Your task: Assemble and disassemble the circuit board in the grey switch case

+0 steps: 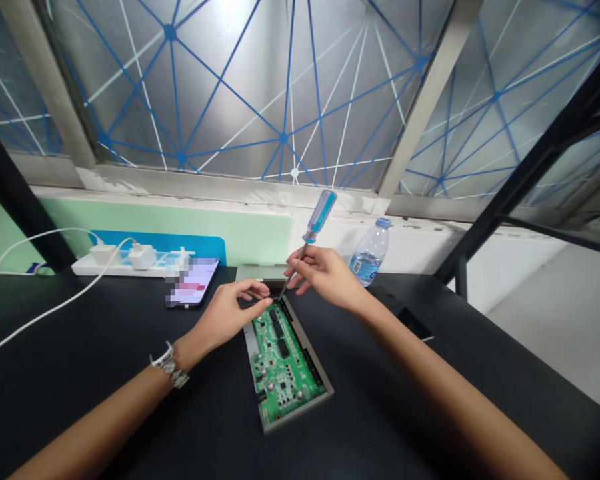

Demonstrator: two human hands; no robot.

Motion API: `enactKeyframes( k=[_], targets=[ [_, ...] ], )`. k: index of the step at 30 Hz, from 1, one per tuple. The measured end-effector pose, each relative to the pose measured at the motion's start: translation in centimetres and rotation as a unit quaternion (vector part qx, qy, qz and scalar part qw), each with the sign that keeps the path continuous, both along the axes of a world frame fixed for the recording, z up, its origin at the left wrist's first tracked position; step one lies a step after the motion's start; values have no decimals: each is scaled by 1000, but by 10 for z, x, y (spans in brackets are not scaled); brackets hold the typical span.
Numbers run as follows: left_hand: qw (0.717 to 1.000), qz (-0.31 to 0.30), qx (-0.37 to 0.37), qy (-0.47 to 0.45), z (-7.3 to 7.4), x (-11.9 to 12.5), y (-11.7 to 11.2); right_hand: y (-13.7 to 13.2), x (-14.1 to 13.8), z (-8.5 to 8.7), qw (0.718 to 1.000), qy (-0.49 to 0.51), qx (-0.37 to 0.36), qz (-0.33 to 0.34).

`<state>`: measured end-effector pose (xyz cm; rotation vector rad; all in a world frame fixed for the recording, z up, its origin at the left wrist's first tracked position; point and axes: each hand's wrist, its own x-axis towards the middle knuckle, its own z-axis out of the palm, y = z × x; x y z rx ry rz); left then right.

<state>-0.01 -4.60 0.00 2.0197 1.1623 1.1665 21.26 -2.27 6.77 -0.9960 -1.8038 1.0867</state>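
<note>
A green circuit board [286, 373] lies in a shallow grey metal case [300, 415] on the black table. My right hand [320, 273] pinches the shaft of a screwdriver [322, 212] with a clear blue handle. The tool leans, handle up and to the right, and its tip reaches the far end of the board. Whether the tip sits in a screw is too small to tell. My left hand [240, 303] rests at the far left edge of the case, thumb and fingers apart, close to the screwdriver's tip. Nothing shows between its fingers.
A phone [195, 283] lies left of my left hand, before a white power strip [95, 265] with plugged-in chargers and cables. A water bottle [371, 253] and a dark flat panel [410, 320] are on the right. Black table [180, 427]; a wall and windows stand behind.
</note>
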Motion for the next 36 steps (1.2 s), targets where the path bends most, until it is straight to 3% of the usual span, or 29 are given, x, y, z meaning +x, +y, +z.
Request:
enactKeyframes(
  k=[3,8,12,27,36],
  targets=[
    [999,-7,24,48,-3,-11,-10,-13,11,-14,995,84,-55,-1],
    [993,-33,61,95,-11,-21,-19,-34,23,-54,964,237,-115,-29],
    [987,-54,79,130,-14,-22,-21,-45,20,-71,944,288,-139,-73],
    [990,-54,36,128,-17,-13,-29,-55,15,-82,915,345,-191,-86],
    [987,-53,78,129,-16,-8,-35,-56,14,-86,906,354,-220,-73]
  ],
)
